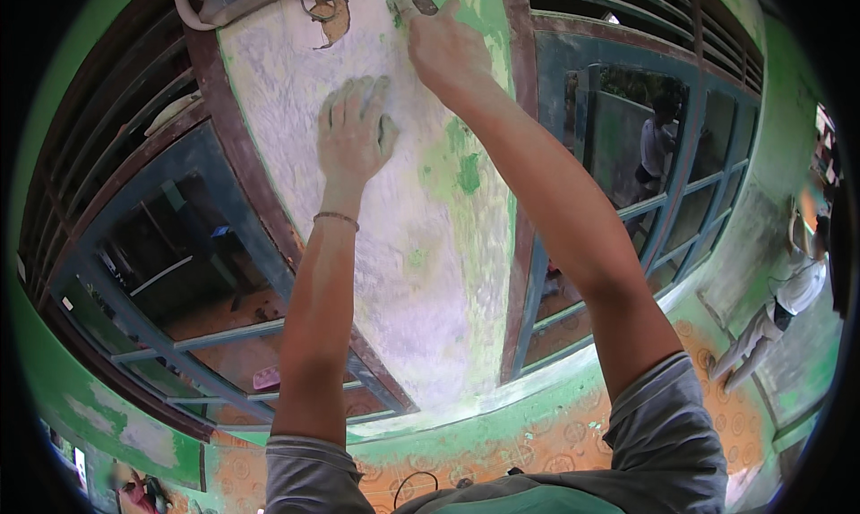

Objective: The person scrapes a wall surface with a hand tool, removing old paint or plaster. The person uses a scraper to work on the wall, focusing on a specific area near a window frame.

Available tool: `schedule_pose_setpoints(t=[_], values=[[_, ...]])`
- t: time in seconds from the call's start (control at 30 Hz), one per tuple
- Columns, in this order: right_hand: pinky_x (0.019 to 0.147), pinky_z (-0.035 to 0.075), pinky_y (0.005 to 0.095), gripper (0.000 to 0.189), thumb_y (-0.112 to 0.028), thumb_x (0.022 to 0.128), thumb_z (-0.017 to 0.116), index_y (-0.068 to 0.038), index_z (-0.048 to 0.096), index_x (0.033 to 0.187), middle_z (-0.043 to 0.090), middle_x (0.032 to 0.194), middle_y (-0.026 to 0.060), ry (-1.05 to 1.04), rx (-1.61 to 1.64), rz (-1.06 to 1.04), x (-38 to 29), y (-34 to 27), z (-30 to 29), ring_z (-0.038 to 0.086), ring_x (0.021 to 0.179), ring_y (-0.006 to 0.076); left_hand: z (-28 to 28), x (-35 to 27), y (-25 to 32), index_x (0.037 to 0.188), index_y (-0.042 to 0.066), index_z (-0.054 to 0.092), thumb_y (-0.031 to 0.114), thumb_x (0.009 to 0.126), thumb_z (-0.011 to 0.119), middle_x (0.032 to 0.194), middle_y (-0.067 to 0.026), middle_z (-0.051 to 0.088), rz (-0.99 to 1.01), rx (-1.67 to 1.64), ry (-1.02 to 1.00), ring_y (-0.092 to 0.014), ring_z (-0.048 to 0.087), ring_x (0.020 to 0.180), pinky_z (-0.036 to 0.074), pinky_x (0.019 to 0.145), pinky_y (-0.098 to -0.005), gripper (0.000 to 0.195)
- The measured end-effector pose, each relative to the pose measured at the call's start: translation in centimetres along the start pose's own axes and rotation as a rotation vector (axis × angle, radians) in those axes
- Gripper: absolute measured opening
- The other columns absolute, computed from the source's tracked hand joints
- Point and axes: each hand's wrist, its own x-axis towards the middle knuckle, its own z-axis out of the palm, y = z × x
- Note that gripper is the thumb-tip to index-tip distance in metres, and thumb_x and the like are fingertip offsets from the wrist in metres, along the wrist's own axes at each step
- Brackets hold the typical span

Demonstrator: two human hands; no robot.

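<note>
My right hand point(449, 47) grips a flat, dark scraper blade point(422, 1) against the upper part of the wall. Its fingers partly hide the blade. Below and to the left, my left hand point(355, 134) lies palm-down on the wall, holding nothing, fingers a little apart. Pale dust covers it, and a thin bracelet point(336, 217) circles the wrist. The wall panel point(396, 245) is mostly whitish and scraped. Green paint point(468, 173) remains in patches, mainly along its right side and at the top.
A meter-like box point(248, 0) with a conduit hangs at upper left, beside a broken hole point(334, 20) with wires. Blue-framed windows point(222, 245) flank the panel. A person point(796, 292) stands at a wall far right; another point(138, 490) is at lower left. Orange patterned floor point(564, 447) lies below.
</note>
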Motion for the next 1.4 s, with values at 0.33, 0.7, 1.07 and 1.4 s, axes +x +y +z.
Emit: schedule_pose_setpoints(t=[0.33,0.7,1.07,1.4], values=[[0.087,0.061,0.0585,0.072,-0.014,0.094,0.063,-0.005,0.040,0.162,0.047,0.135,0.0427,-0.225,0.272,0.227,-7.8,-1.5,3.8,0.072,0.098,0.0555,-1.2,-0.5,4.8,0.151,0.010,0.058,0.022,0.093,0.069,0.152,-0.0145,0.057,-0.299,-0.208,-0.129,-0.038,0.051,0.142,0.040,0.118,-0.0523,0.060],[0.091,0.053,0.0590,0.048,-0.024,0.097,0.066,0.008,0.059,0.133,0.066,0.105,0.0386,-0.674,0.544,0.161,-20.2,-1.2,8.4,0.068,0.101,0.0509,-14.7,-10.8,14.8,0.150,0.000,0.048,0.038,0.113,0.057,0.117,-0.0121,0.065,-1.267,-1.283,-0.491,-0.017,0.068,0.085,0.053,0.071,-0.0289,0.054],[0.074,0.058,0.0521,0.046,-0.034,0.107,0.057,0.006,0.059,0.131,0.071,0.102,0.0327,-1.070,0.984,0.623,-55.2,-0.3,2.8,0.074,0.088,0.0446,-25.3,-32.3,30.1,0.131,0.006,0.059,0.019,0.113,0.054,0.097,-0.0041,0.067,-1.883,-1.561,-1.011,-0.012,0.063,0.073,0.048,0.055,-0.0271,0.023],[0.062,0.054,0.0346,0.075,-0.021,0.101,0.069,0.004,0.031,0.161,0.064,0.091,0.0097,-1.082,1.509,0.871,-60.7,4.2,-3.4,0.064,0.070,0.0182,-27.6,-33.3,33.7,0.137,0.001,0.054,0.017,0.108,0.067,0.107,-0.0165,0.074,-2.049,-1.374,-1.190,-0.024,0.075,0.090,0.064,0.071,-0.0371,0.036]])
